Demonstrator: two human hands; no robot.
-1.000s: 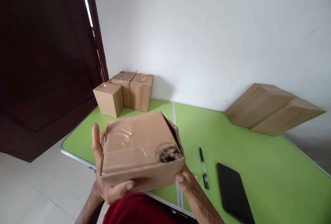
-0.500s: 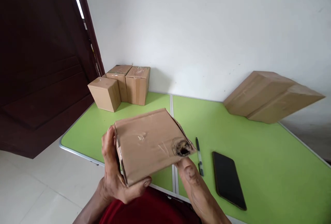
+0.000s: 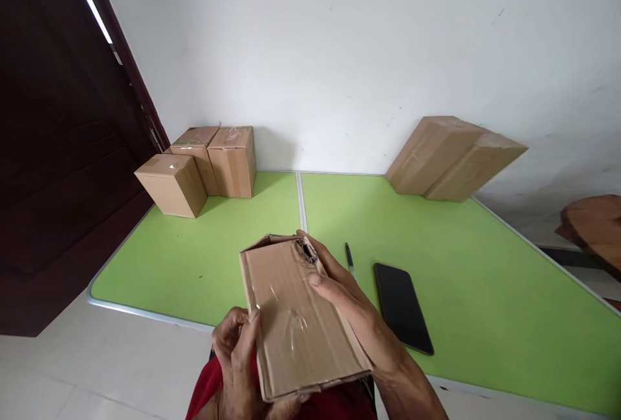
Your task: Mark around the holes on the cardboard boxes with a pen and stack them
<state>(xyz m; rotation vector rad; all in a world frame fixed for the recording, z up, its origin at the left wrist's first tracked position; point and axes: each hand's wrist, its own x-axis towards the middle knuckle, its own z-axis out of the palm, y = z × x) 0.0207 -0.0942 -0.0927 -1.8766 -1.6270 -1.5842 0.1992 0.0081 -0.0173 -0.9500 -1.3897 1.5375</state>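
Note:
A brown cardboard box point(image 3: 295, 316) is held tilted above the near edge of the green table point(image 3: 233, 277). Near its far right corner is a dark, burnt-looking hole point(image 3: 305, 250). My right hand point(image 3: 354, 297) grips the box's right side, thumb on the upper face beside the hole. My left hand point(image 3: 237, 342) pinches the left edge between thumb and curled fingers. A black phone point(image 3: 402, 307) lies flat on the table to the right of my right hand. Close by, a pen point(image 3: 349, 257) is partly hidden behind that hand.
Several cardboard boxes point(image 3: 231, 164) stand grouped at the back left. Two more boxes point(image 3: 451, 161) lean together at the back right, by the white wall point(image 3: 315, 51). A dark door point(image 3: 58, 148) is at the left, a brown wooden piece of furniture point(image 3: 594, 229) at the far right.
The box has been turned, so its hole now points away from me at the far end. My right hand has moved up its side, and my left hand has shifted its grip. The view has swung right.

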